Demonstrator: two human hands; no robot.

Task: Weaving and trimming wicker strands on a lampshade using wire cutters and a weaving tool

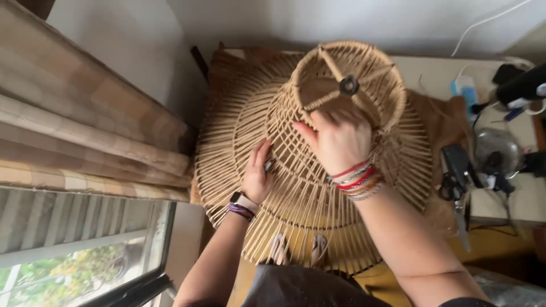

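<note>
Left hand (257, 177) lies flat, fingers spread, on rattan lampshade (313, 153); right hand (336, 139) grip clasps its upper ribs.

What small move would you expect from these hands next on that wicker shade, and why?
Probably a slight turn of the shade. The right hand grips the ribs just under the top ring, steadying it, while the left hand presses on the lower ribs, seemingly with something small at its fingertips. Turning it would bring the next ribs to that hand.
</note>
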